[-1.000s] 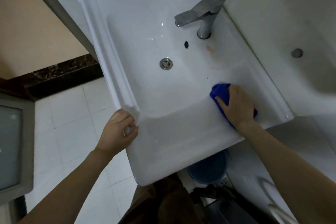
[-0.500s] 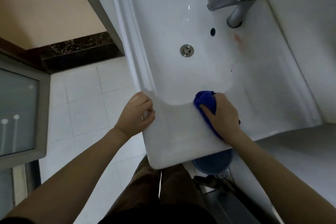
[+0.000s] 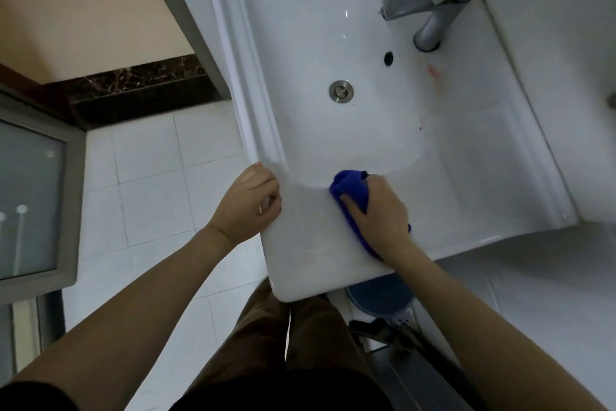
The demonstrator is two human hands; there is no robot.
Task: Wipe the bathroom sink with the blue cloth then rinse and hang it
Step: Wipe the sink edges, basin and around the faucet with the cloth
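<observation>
Here's the right hand [image 3: 380, 214] pressed down on the blue cloth [image 3: 351, 190], fingers spread over the bunched fabric and clamping it flat against the sink [image 3: 300, 260] on the near ledge, right at the lip where the ledge drops into the basin. A fold of cloth pokes out ahead of the fingertips, and a strip trails back under the wrist. Over on the near-left corner, the left hand [image 3: 248, 207] curls around the rim, clenched on the porcelain and bracing, nothing else in it.

This reads as the wiping step, and by my judgement an early one. The basin looks unfinished: a pinkish smear [image 3: 433, 72] sits on the back ledge just beside the base of the faucet [image 3: 436, 0], and small dark specks dot the bowl to the right of the drain [image 3: 341, 91]. No water runs from the spout.

The next move, I'd say, calls for carrying the cloth off the ledge and down into the bowl, then up toward that smear, with pressure kept on the cloth. Rinsing and hanging are not yet begun.
</observation>
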